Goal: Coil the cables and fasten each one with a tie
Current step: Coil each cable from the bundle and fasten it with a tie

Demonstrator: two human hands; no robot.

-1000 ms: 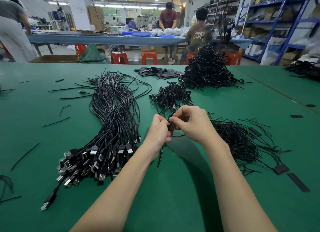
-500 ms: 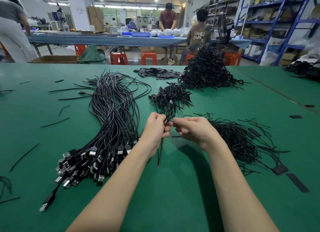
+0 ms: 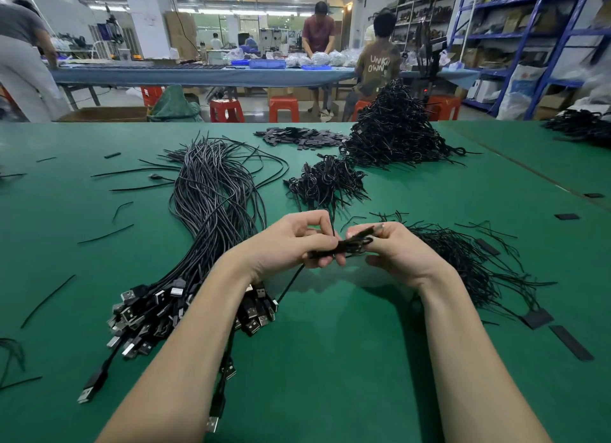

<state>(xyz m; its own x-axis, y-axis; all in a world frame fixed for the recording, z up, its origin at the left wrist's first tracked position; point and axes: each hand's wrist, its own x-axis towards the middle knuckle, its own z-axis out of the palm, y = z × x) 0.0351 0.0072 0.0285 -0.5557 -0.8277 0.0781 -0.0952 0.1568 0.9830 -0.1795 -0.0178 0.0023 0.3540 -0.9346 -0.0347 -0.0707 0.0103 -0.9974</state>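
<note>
Far left of the tabletop (image 3: pixel 330 360): one big bundle of uncoiled cables (image 3: pixel 211 217), too many to count, still to do. Centre: left hand (image 3: pixel 291 244) and right hand (image 3: pixel 400 251) both grip one folded cable (image 3: pixel 347 244), tie apparently not fastened. Right: loose ties (image 3: pixel 463 260); behind, two finished piles (image 3: pixel 327 181), (image 3: pixel 396 135).
</note>
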